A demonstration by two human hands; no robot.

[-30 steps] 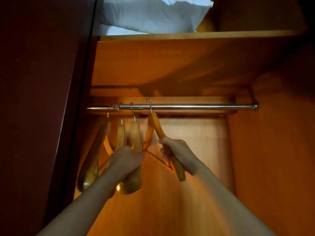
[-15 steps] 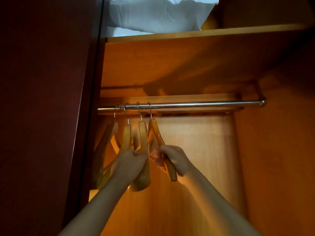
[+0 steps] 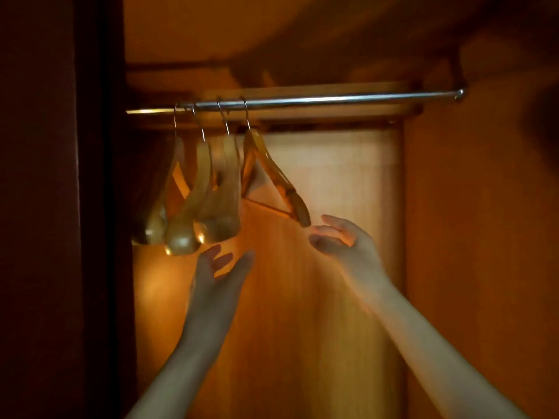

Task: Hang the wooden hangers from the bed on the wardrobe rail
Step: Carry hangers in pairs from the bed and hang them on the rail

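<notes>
Four wooden hangers (image 3: 208, 189) hang by their hooks at the left end of the wardrobe rail (image 3: 332, 99). The left hand (image 3: 216, 276) and right hand (image 3: 348, 243) are below them, fingers apart and empty. The rightmost hanger (image 3: 273, 179) hangs skewed, its lower end just beside the right hand. A stray brush there could swing it into its neighbours or lift its hook off the rail.

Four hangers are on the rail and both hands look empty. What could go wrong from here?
1. The rightmost pale wooden hanger hangs turned out of line with the others, its tip close to the open right hand; a brush could set it swinging or lift its hook off the chrome wardrobe rail.
2. The three other wooden hangers are bunched together above the open left hand; they may tangle or knock one another.
</notes>
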